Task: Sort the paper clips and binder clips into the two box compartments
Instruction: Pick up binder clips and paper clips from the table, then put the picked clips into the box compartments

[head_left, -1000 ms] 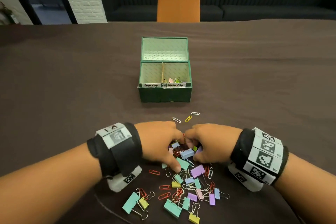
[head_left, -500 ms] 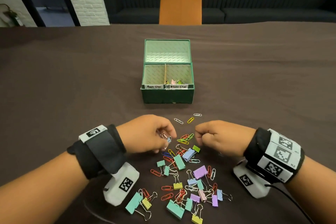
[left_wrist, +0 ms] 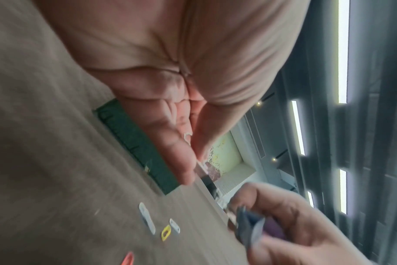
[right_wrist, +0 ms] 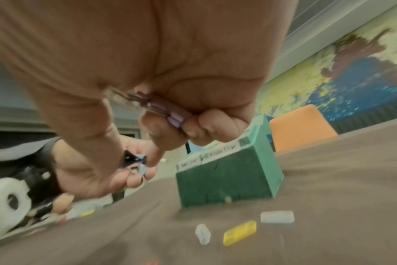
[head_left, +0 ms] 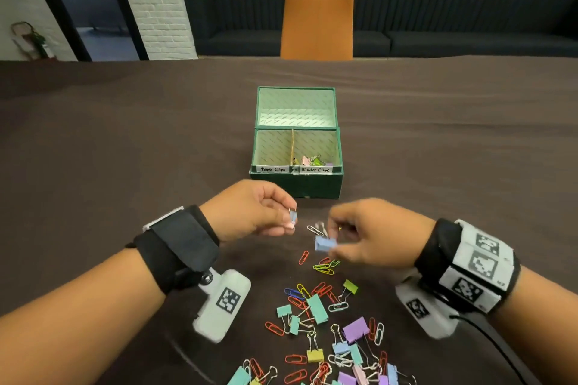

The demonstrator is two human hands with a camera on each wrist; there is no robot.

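A green box (head_left: 296, 187) stands open mid-table, its left compartment labelled Paper Clips and its right one Binder Clips. Several binder clips (head_left: 310, 161) lie in the right compartment. My left hand (head_left: 289, 219) pinches a small blue binder clip (head_left: 293, 216) just in front of the box. To its right, my right hand (head_left: 333, 241) holds a light blue binder clip (head_left: 325, 244) at its fingertips. The right wrist view shows a purple binder clip (right_wrist: 171, 114) tucked in that hand's curled fingers. A mixed pile of clips (head_left: 328, 325) lies below both hands.
Loose paper clips (head_left: 323, 268) lie between the hands and the pile, with a white one (right_wrist: 277, 217) and a yellow one (right_wrist: 239, 232) near the box front. An orange chair (head_left: 317, 22) stands at the table's far edge. Brown tabletop (head_left: 125, 150) spreads on both sides.
Both hands have risen off the pile and moved forward toward the box, each carrying binder clips. The head view has tilted up.
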